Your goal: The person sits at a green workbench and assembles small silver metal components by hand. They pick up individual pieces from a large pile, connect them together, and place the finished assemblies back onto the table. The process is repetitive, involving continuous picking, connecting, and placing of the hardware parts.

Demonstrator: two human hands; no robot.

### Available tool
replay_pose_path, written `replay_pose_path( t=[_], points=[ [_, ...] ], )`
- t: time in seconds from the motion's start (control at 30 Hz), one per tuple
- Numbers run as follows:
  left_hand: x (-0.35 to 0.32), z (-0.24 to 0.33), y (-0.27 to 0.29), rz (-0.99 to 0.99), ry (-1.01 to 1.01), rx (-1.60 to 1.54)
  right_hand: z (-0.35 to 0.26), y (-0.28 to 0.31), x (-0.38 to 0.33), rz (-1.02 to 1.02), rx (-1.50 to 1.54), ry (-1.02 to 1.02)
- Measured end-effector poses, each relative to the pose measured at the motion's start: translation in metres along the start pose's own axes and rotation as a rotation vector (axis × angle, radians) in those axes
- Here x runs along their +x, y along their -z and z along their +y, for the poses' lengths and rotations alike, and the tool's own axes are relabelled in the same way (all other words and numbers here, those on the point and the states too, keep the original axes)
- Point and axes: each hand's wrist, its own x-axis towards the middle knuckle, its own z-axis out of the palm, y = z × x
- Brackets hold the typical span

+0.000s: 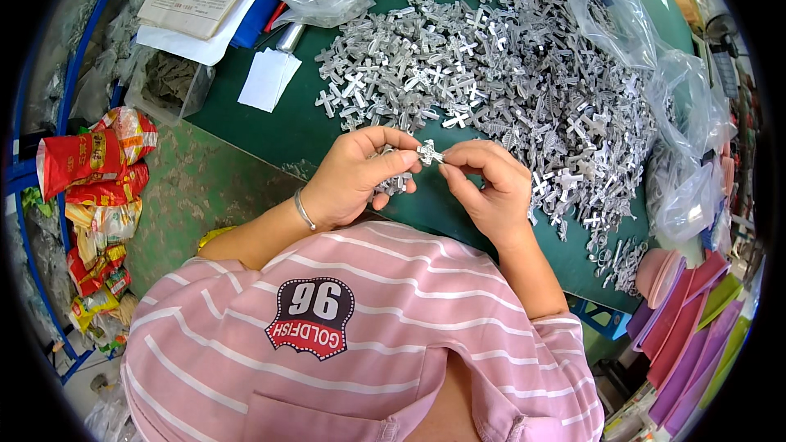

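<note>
Fingertips of the left hand (352,176) and right hand (495,188) pinch one silvery metal cross (428,152); the cross heap (491,74) lies ahead and rightward.

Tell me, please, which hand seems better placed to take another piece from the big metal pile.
Probably the right hand: it is close to the pile and seems to pinch only the cross-shaped piece, while the left hand also cups other pieces.
</note>
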Motion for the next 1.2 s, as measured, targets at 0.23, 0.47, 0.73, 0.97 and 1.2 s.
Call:
replay_pose_path(
  t=[0.23,0.47,0.73,0.97,1.2],
  points=[
    [-0.001,-0.001,0.000,0.004,-0.038,0.005,0.004,-0.002,-0.004,0.041,0.037,0.075],
    [0.001,-0.003,0.000,0.010,-0.041,-0.001,0.010,-0.005,-0.007,0.076,0.077,0.100],
    [0.001,-0.004,0.000,0.006,-0.048,-0.024,0.010,-0.004,-0.008,0.077,0.074,0.081],
    [0.005,0.021,0.000,0.119,-0.229,0.065,-0.004,-0.004,-0.006,0.075,0.169,0.033],
    [0.037,0.116,0.033,0.455,-0.705,0.137,0.000,-0.004,-0.002,0.076,0.076,0.057]
  ],
)
